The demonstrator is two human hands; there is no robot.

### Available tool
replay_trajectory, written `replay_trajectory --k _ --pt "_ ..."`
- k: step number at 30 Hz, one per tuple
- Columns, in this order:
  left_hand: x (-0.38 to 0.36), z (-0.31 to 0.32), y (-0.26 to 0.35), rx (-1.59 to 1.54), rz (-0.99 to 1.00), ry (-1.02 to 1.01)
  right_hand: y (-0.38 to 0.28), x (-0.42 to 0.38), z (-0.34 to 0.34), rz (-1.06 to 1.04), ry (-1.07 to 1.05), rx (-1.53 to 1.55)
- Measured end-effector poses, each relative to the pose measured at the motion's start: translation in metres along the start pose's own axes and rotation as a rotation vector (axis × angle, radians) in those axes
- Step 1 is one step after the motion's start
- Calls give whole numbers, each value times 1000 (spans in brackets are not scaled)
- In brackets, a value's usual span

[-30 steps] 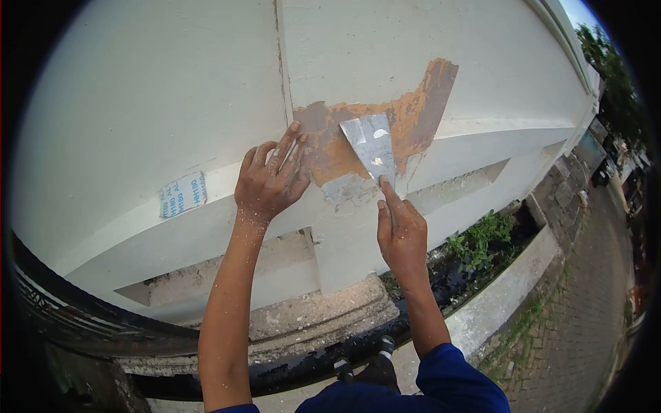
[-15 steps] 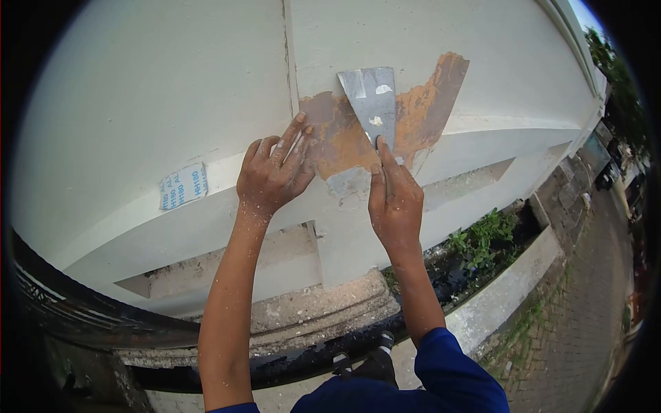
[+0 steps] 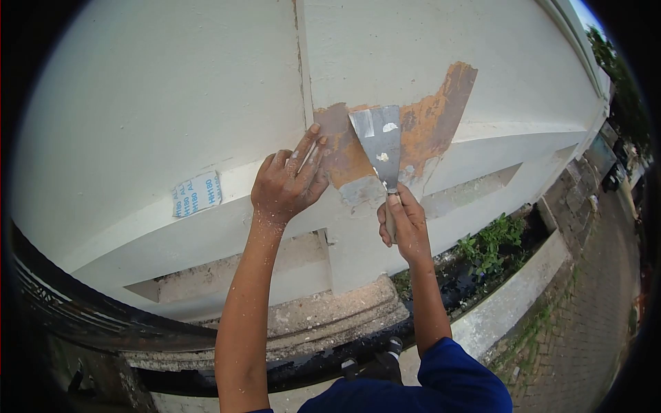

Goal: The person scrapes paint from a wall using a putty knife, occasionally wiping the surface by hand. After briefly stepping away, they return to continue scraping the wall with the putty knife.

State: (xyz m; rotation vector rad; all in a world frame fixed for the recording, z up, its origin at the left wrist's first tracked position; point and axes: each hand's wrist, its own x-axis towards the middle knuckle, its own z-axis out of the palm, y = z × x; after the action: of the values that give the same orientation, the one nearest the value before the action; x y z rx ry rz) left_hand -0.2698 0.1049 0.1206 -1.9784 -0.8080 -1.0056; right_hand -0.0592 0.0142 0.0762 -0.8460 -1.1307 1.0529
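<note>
Head view: from above, faces forward and down at wall (image 3: pixel 193 82). Near; left hand (image 3: pixel 288 184) and right hand (image 3: pixel 407 224) mid-frame. Fisheye-wide, black corners; shoes (image 3: pixel 394 346) at bottom, paved path (image 3: pixel 585 330) at right.

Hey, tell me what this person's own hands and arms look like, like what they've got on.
Both the left hand and right hand are bare; no gloves, rings or watch show. Pale specks dot the left wrist and left forearm. A dark blue sleeve covers the right upper arm, ending near the elbow.
</note>
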Motion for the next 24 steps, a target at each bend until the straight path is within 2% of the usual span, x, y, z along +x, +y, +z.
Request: replay_trajectory --k 3,6,9,12,15,24 --pt "1 0 -2 2 7 25 -2 7 5 62 75 -98" --pt "3 -3 1 -5 -5 10 -17 16 19 91 117 -52" --pt "1 -2 3 -15 -11 8 -12 -4 10 123 112 -101" --pt "5 0 -2 -10 -8 36 -11 -1 11 97 133 -189" --pt "2 -1 0 -1 -3 34 -31 9 21 82 125 -145" --pt "1 -2 -1 -20 -32 34 -28 6 24 98 126 -143"
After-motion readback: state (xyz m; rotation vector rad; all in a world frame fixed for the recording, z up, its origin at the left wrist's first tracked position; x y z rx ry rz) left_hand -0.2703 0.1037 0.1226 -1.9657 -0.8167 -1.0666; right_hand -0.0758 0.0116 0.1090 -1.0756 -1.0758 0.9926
